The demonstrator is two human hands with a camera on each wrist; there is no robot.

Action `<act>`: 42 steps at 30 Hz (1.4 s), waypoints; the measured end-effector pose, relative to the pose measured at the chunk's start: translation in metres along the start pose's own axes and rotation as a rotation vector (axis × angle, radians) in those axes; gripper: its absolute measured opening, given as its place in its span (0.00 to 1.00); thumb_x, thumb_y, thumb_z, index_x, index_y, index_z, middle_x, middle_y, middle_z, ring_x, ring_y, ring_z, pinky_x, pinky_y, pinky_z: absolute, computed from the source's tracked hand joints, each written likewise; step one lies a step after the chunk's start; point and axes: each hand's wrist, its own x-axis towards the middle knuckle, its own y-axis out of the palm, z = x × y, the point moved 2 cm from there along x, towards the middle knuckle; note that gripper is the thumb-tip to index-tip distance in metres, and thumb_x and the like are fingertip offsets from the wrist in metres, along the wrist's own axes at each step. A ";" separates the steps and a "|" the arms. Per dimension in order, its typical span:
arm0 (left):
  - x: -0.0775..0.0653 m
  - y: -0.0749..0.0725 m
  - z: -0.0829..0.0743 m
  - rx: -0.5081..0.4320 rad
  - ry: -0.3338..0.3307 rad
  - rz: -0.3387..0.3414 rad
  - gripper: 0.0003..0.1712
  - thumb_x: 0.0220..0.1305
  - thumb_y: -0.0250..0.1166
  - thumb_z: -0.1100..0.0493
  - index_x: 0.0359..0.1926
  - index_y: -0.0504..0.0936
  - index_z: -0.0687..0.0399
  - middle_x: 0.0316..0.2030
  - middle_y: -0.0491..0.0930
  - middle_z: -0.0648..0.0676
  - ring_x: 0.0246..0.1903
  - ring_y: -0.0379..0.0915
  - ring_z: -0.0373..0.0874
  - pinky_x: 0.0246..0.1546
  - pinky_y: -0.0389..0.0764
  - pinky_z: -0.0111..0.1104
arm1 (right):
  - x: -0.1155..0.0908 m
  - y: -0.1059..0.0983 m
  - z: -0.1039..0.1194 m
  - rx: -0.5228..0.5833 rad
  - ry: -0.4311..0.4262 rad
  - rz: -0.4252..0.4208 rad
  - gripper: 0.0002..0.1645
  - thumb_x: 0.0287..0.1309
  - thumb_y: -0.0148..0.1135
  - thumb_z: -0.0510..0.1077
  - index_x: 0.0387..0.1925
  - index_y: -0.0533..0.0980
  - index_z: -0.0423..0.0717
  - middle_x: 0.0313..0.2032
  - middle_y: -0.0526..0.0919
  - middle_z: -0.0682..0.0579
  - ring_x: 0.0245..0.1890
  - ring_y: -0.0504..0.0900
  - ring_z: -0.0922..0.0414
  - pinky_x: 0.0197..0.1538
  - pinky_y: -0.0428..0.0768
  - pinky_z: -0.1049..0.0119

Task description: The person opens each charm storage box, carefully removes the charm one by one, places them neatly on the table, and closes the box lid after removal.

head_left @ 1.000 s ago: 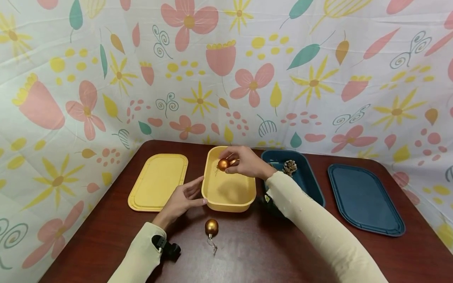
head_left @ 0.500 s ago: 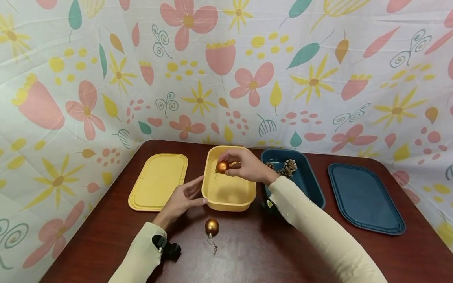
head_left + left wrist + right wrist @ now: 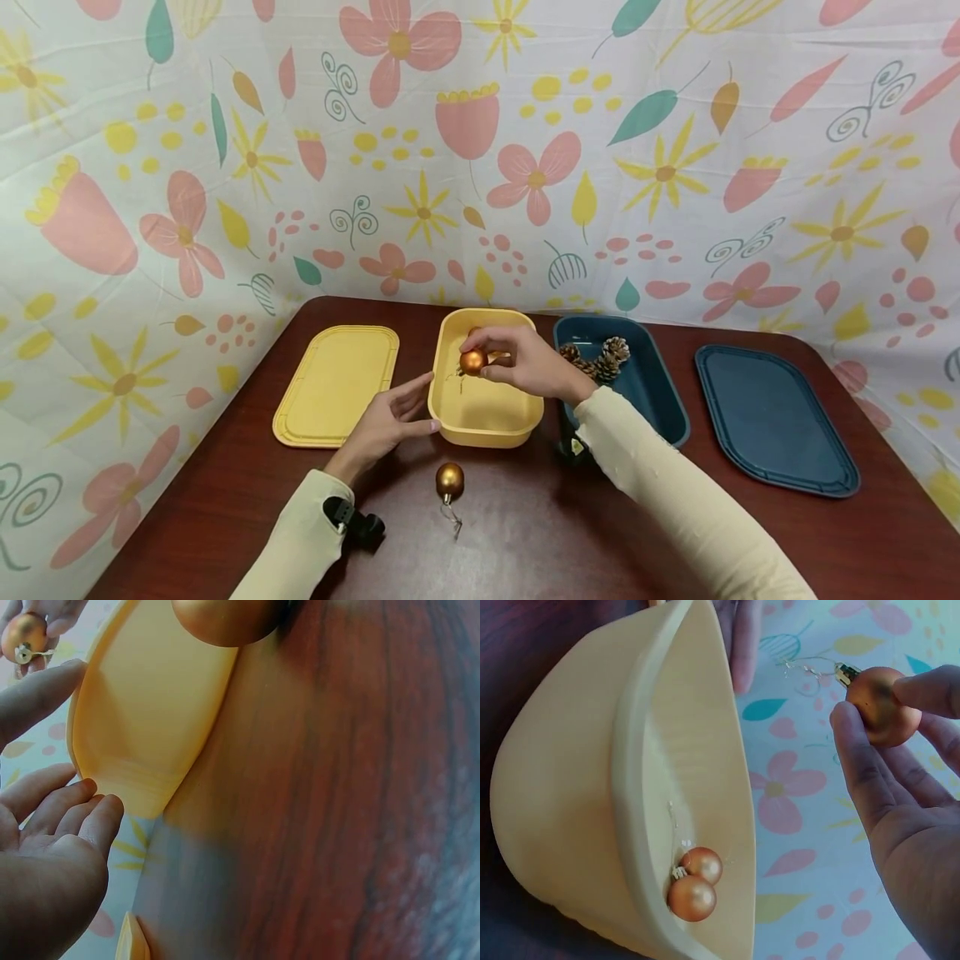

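My right hand (image 3: 528, 362) pinches a copper-coloured Christmas ball (image 3: 472, 362) by thumb and fingertips above the yellow container (image 3: 491, 437). From its gold cap (image 3: 846, 675) a thin string hangs. Two more copper balls (image 3: 693, 898) lie inside the container in the right wrist view. My left hand (image 3: 381, 429) is beside the container's left wall, fingers extended and fingertips at the rim, the thumb near the front corner. On the table in front of the container lies another gold ball (image 3: 450, 480) with its string toward me.
Pine cones (image 3: 611, 354) lie in a dark blue container (image 3: 660, 400) to the right, partly behind my right arm. A yellow lid (image 3: 337, 385) is flat at left, a blue lid (image 3: 776, 421) at far right. Behind the table (image 3: 525, 533) hangs a flowered cloth (image 3: 480, 167).
My right hand, still holding the ball, has shifted slightly toward me over the container. More pine cones show past the wrist. My left hand has stayed in place.
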 end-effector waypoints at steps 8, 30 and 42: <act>0.000 0.001 0.001 0.016 -0.008 0.000 0.47 0.58 0.73 0.65 0.76 0.61 0.59 0.76 0.59 0.60 0.77 0.53 0.55 0.76 0.60 0.46 | -0.006 0.006 0.003 0.066 0.032 0.016 0.21 0.55 0.70 0.30 0.52 0.80 0.40 0.51 0.84 0.43 0.50 0.83 0.54 0.55 0.86 0.57; -0.001 0.001 -0.001 0.017 -0.038 -0.015 0.47 0.57 0.74 0.64 0.76 0.62 0.56 0.76 0.60 0.58 0.76 0.54 0.53 0.76 0.60 0.45 | -0.025 0.010 0.006 0.059 0.024 -0.015 0.26 0.55 0.69 0.30 0.56 0.78 0.41 0.56 0.81 0.44 0.52 0.83 0.49 0.52 0.87 0.62; 0.000 0.001 0.002 0.017 -0.011 -0.017 0.47 0.57 0.73 0.66 0.75 0.62 0.59 0.76 0.59 0.61 0.76 0.54 0.55 0.76 0.60 0.46 | -0.037 0.015 0.008 0.047 0.008 -0.019 0.24 0.55 0.70 0.32 0.54 0.80 0.46 0.52 0.84 0.48 0.51 0.84 0.56 0.55 0.85 0.65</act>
